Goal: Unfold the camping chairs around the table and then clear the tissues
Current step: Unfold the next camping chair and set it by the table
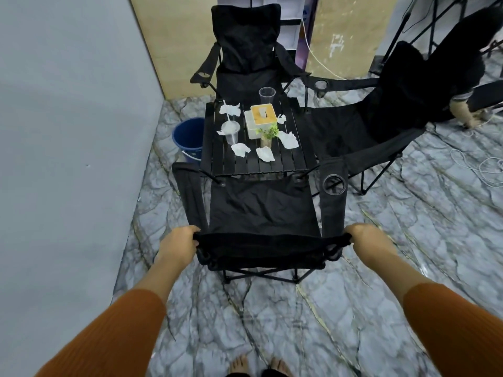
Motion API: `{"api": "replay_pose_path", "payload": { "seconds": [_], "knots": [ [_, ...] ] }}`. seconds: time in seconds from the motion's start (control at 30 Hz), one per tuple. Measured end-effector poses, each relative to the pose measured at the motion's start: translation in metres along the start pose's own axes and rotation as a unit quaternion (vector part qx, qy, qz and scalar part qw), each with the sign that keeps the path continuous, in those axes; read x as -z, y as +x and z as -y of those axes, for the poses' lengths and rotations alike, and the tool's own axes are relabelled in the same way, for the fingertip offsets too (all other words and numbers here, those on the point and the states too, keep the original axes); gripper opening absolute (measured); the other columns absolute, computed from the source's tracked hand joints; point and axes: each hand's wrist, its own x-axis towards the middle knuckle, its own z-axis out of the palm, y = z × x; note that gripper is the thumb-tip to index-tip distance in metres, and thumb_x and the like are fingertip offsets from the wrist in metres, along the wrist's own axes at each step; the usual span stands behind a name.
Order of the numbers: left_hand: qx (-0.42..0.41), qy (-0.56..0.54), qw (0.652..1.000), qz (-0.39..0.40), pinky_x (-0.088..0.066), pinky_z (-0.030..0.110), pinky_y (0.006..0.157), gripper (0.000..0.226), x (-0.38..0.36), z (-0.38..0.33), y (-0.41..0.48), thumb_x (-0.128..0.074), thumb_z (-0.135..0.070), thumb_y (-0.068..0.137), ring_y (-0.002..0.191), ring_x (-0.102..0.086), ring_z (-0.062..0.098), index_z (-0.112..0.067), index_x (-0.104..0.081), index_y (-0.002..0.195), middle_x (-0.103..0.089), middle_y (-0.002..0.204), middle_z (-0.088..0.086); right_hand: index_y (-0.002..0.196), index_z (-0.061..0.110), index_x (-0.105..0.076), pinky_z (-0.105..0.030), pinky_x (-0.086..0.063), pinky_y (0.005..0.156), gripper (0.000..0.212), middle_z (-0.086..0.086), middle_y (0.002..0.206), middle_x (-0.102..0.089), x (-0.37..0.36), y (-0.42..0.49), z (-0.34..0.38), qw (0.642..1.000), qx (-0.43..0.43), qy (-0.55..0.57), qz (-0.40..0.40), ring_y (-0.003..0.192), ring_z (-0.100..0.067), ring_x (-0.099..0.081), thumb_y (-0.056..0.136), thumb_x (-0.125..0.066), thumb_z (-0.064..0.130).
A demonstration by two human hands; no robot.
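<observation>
Left hand [181, 238] and right hand [366, 237] clamp back corners of near chair [261, 210], 6 o'clock of counter [272, 165]; a hard shove likely knocks counter, tipping cup [232, 134], scattering tissues [265, 154].

indoor staged room | marble-pattern floor [408, 240] | plywood panel [174, 44] | loose cables [479, 164]

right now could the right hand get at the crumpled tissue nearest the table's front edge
Probably not. The right hand grips the near chair by its backrest, and its open seat stands between the person and the table, with the tissue beyond it. Letting go and stepping round would likely help.
</observation>
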Motion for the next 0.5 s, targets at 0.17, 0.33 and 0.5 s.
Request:
{"api": "replay_pose_path", "payload": {
  "seconds": [0.17, 0.33, 0.5],
  "knots": [
    [-0.11, 0.007, 0.993, 0.036, -0.034, 0.04, 0.114, 0.036, 0.017, -0.011, -0.008, -0.058, -0.022, 0.095, 0.142, -0.036, 0.027, -0.025, -0.061, 0.131, -0.056, 0.139, 0.0, 0.107, 0.011, -0.071, -0.036, -0.044, 0.094, 0.019, -0.006, 0.103, -0.07, -0.008, -0.011, -0.002, 0.988, 0.13, 0.077, -0.04, 0.105, -0.027, -0.059, 0.093, -0.058, 0.01],
    [-0.137, 0.02, 0.99, 0.024, -0.05, 0.028, 0.093, 0.025, 0.025, -0.012, -0.022, -0.057, -0.02, 0.095, 0.104, -0.068, 0.017, -0.018, -0.073, 0.114, -0.075, 0.11, 0.002, 0.096, 0.014, -0.073, -0.035, -0.05, 0.076, 0.017, -0.004, 0.095, -0.068, 0.001, -0.007, -0.016, 0.988, 0.12, 0.091, 0.027, 0.09, -0.023, -0.062, 0.094, -0.056, 0.011],
    [-0.124, -0.02, 0.988, 0.087, -0.048, 0.028, 0.1, 0.028, 0.038, -0.017, -0.015, -0.056, -0.008, 0.095, 0.112, -0.064, 0.019, -0.012, -0.07, 0.118, -0.07, 0.12, 0.005, 0.097, 0.019, -0.07, -0.034, -0.052, 0.079, 0.014, -0.001, 0.097, -0.069, 0.013, 0.001, -0.014, 0.984, 0.113, 0.088, 0.107, 0.093, -0.02, -0.063, 0.094, -0.059, 0.026]
  ]
}}
